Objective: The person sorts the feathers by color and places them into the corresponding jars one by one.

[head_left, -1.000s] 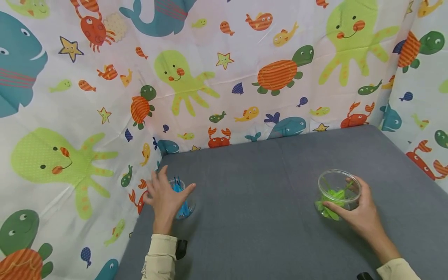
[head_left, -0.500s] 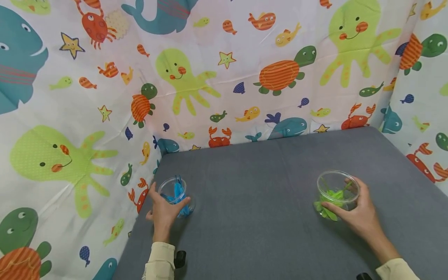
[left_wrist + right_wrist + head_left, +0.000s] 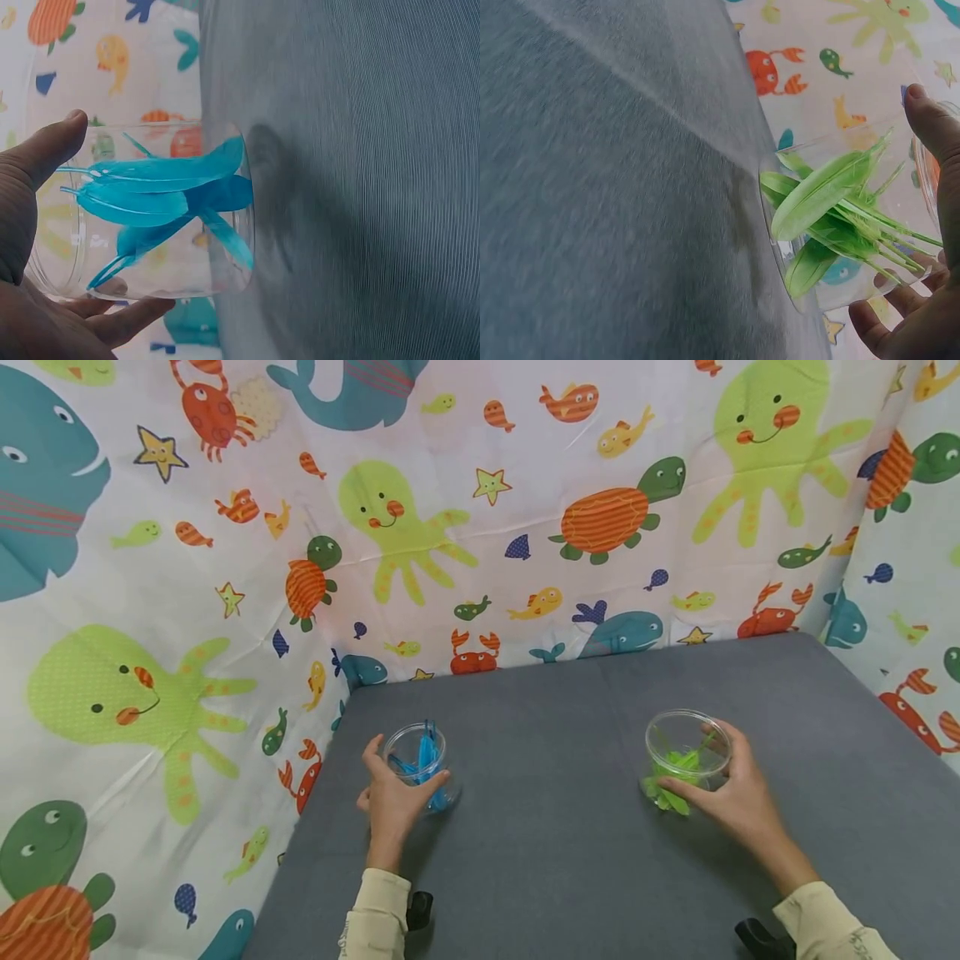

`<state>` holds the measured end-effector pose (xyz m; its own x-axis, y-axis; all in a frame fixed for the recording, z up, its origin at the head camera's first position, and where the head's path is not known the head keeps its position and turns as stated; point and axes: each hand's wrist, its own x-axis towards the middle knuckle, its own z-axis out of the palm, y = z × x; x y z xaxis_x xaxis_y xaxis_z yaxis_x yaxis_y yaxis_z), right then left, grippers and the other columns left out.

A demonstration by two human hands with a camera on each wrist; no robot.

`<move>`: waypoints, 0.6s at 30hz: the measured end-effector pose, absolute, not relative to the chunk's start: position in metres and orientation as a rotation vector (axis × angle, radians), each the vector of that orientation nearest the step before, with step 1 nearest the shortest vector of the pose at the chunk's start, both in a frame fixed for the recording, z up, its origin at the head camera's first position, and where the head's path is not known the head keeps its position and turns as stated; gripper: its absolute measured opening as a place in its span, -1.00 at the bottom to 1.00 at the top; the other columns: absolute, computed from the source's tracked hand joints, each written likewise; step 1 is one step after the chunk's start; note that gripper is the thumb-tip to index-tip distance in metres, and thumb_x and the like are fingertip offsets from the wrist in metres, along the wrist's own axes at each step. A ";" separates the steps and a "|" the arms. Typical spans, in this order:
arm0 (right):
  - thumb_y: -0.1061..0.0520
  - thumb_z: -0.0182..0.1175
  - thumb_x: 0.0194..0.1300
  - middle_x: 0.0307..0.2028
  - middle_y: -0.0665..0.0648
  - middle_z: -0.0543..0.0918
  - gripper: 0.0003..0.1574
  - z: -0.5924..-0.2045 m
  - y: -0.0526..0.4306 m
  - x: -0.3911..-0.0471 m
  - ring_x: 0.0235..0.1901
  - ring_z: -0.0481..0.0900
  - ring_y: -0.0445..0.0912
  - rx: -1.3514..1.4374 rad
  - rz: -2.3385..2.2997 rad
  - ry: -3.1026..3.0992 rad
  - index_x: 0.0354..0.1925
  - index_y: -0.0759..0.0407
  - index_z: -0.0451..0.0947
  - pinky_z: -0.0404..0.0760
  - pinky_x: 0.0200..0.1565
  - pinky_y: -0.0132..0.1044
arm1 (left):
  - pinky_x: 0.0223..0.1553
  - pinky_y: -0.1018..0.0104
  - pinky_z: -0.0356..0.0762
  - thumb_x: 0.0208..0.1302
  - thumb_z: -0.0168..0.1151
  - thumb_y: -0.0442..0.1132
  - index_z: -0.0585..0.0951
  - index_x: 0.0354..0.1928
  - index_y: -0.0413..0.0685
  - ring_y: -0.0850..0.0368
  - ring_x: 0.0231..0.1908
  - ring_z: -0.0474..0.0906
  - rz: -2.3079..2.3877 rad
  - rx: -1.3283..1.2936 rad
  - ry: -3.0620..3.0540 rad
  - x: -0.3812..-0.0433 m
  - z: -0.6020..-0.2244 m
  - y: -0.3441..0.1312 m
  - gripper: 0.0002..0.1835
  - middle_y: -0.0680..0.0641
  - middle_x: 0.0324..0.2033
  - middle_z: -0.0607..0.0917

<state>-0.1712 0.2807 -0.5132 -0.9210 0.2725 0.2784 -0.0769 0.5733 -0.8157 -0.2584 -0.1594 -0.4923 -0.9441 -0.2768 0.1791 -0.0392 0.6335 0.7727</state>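
Observation:
My left hand (image 3: 395, 806) grips a clear plastic cup (image 3: 157, 281) near its rim, thumb on one side and fingers on the other. Several bright blue feathers (image 3: 154, 180) lie inside it, quills toward the mouth. On the right, a second clear cup (image 3: 687, 718) is held the same way by my right hand (image 3: 750, 802). This one contains several green feathers (image 3: 825, 195), visible through its wall in the right wrist view. Both cups stand roughly upright, mouths up. Whether their bottoms touch the table or hover just above it, I cannot tell.
A grey cloth-covered table (image 3: 540, 827) stretches between and in front of the two cups. White curtains printed with sea animals (image 3: 450, 552) hang along the back, left and right edges. Black straps (image 3: 418, 910) show at the wrists.
My left hand has taken hold of the cup with blue feathers and carried it to the right. My right hand has shifted leftward and slightly away with the green-feather cup.

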 end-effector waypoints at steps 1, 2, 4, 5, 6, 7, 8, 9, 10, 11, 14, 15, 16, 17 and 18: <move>-0.10 0.63 -0.01 0.37 0.38 0.33 0.41 -0.513 0.279 -0.173 0.31 0.33 0.29 -0.140 1.294 -2.434 0.55 0.18 -0.03 0.40 0.08 0.32 | 0.32 -0.36 -0.18 -0.09 0.68 0.07 -0.05 0.54 0.20 -0.41 0.27 0.43 -1.219 0.250 -2.578 -0.258 -0.492 -0.155 0.29 -0.38 0.42 0.39; -0.09 0.63 0.00 0.37 0.39 0.33 0.41 -0.513 0.277 -0.174 0.31 0.33 0.30 -0.122 1.294 -2.437 0.55 0.19 -0.03 0.40 0.08 0.33 | 0.32 -0.36 -0.18 -0.09 0.68 0.08 -0.05 0.54 0.20 -0.41 0.28 0.42 -1.227 0.246 -2.578 -0.258 -0.492 -0.151 0.29 -0.37 0.43 0.39; -0.08 0.63 0.00 0.36 0.40 0.33 0.40 -0.514 0.273 -0.177 0.31 0.34 0.31 -0.091 1.299 -2.437 0.54 0.22 -0.02 0.42 0.07 0.34 | 0.31 -0.35 -0.17 -0.10 0.68 0.07 -0.03 0.54 0.21 -0.40 0.29 0.42 -1.241 0.233 -2.574 -0.258 -0.493 -0.143 0.28 -0.35 0.43 0.38; -0.07 0.63 0.00 0.36 0.41 0.33 0.40 -0.514 0.272 -0.178 0.31 0.34 0.32 -0.074 1.307 -2.437 0.54 0.22 -0.02 0.42 0.08 0.36 | 0.31 -0.35 -0.16 -0.10 0.68 0.06 -0.02 0.53 0.21 -0.39 0.29 0.42 -1.246 0.225 -2.572 -0.258 -0.493 -0.140 0.27 -0.33 0.44 0.38; -0.07 0.63 0.00 0.36 0.41 0.33 0.40 -0.515 0.271 -0.179 0.31 0.34 0.32 -0.063 1.311 -2.438 0.54 0.23 -0.03 0.42 0.08 0.37 | 0.31 -0.35 -0.16 -0.10 0.69 0.06 -0.02 0.53 0.21 -0.39 0.29 0.42 -1.250 0.216 -2.569 -0.258 -0.493 -0.137 0.27 -0.32 0.44 0.39; -0.06 0.63 0.00 0.36 0.40 0.33 0.40 -0.516 0.269 -0.179 0.31 0.34 0.32 -0.056 1.314 -2.440 0.54 0.23 -0.02 0.42 0.07 0.36 | 0.31 -0.34 -0.16 -0.10 0.69 0.05 -0.01 0.53 0.21 -0.38 0.30 0.42 -1.258 0.207 -2.564 -0.258 -0.493 -0.134 0.26 -0.30 0.45 0.39; -0.06 0.63 0.00 0.36 0.40 0.33 0.40 -0.517 0.268 -0.180 0.31 0.34 0.31 -0.051 1.318 -2.443 0.54 0.22 -0.02 0.42 0.07 0.36 | 0.30 -0.34 -0.15 -0.10 0.69 0.05 0.00 0.52 0.21 -0.37 0.30 0.43 -1.262 0.197 -2.562 -0.258 -0.493 -0.131 0.26 -0.29 0.45 0.39; -0.06 0.63 0.00 0.35 0.40 0.33 0.40 -0.518 0.267 -0.181 0.31 0.34 0.31 -0.044 1.324 -2.444 0.53 0.22 -0.02 0.42 0.08 0.36 | 0.30 -0.33 -0.14 -0.10 0.69 0.04 0.00 0.52 0.21 -0.37 0.29 0.43 -1.268 0.186 -2.562 -0.257 -0.493 -0.128 0.26 -0.29 0.45 0.40; -0.06 0.63 0.00 0.36 0.40 0.33 0.40 -0.519 0.266 -0.182 0.31 0.34 0.30 -0.039 1.328 -2.445 0.54 0.22 -0.02 0.42 0.08 0.36 | 0.30 -0.33 -0.14 -0.11 0.69 0.05 0.00 0.52 0.22 -0.37 0.29 0.43 -1.276 0.177 -2.562 -0.257 -0.493 -0.125 0.26 -0.28 0.45 0.40; -0.06 0.63 0.00 0.36 0.40 0.33 0.41 -0.520 0.265 -0.182 0.31 0.34 0.31 -0.033 1.333 -2.447 0.54 0.22 -0.03 0.42 0.09 0.38 | 0.31 -0.32 -0.14 -0.11 0.69 0.06 0.00 0.52 0.23 -0.36 0.29 0.43 -1.283 0.170 -2.566 -0.257 -0.493 -0.121 0.26 -0.27 0.45 0.40; -0.07 0.63 -0.01 0.36 0.41 0.32 0.42 -0.522 0.260 -0.185 0.32 0.33 0.32 -0.020 1.342 -2.450 0.55 0.21 -0.03 0.42 0.11 0.41 | 0.33 -0.30 -0.13 -0.14 0.69 0.10 0.01 0.52 0.26 -0.36 0.28 0.42 -1.308 0.138 -2.575 -0.257 -0.493 -0.110 0.27 -0.25 0.45 0.42; -0.06 0.64 -0.01 0.37 0.41 0.32 0.42 -0.522 0.258 -0.186 0.33 0.33 0.32 -0.009 1.348 -2.447 0.55 0.21 -0.03 0.41 0.12 0.43 | 0.34 -0.29 -0.13 -0.14 0.70 0.10 0.02 0.52 0.27 -0.35 0.28 0.43 -1.315 0.128 -2.577 -0.258 -0.493 -0.106 0.27 -0.24 0.45 0.42; -0.05 0.64 -0.02 0.37 0.41 0.31 0.43 -0.522 0.256 -0.187 0.33 0.32 0.32 -0.002 1.353 -2.446 0.55 0.21 -0.04 0.41 0.13 0.43 | 0.36 -0.28 -0.15 -0.15 0.70 0.09 0.02 0.52 0.28 -0.35 0.28 0.43 -1.322 0.116 -2.581 -0.258 -0.493 -0.102 0.26 -0.22 0.45 0.42; -0.05 0.64 -0.02 0.38 0.40 0.31 0.43 -0.523 0.254 -0.188 0.34 0.32 0.33 0.008 1.358 -2.443 0.55 0.21 -0.04 0.40 0.14 0.44 | 0.36 -0.28 -0.16 -0.16 0.70 0.10 0.02 0.52 0.29 -0.35 0.28 0.44 -1.325 0.102 -2.585 -0.258 -0.493 -0.099 0.27 -0.22 0.44 0.43; -0.04 0.64 -0.02 0.38 0.40 0.31 0.44 -0.523 0.252 -0.189 0.34 0.32 0.33 0.019 1.363 -2.441 0.56 0.22 -0.04 0.41 0.14 0.44 | 0.37 -0.27 -0.16 -0.16 0.70 0.09 0.03 0.52 0.29 -0.36 0.28 0.43 -1.332 0.089 -2.587 -0.258 -0.493 -0.095 0.26 -0.23 0.44 0.43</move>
<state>-0.1890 0.2519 -0.5231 -0.9408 0.1535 0.3024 -0.1770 0.5383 -0.8239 -0.2580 -0.0953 -0.4928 -0.9717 -0.1583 0.1753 0.0508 0.5848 0.8096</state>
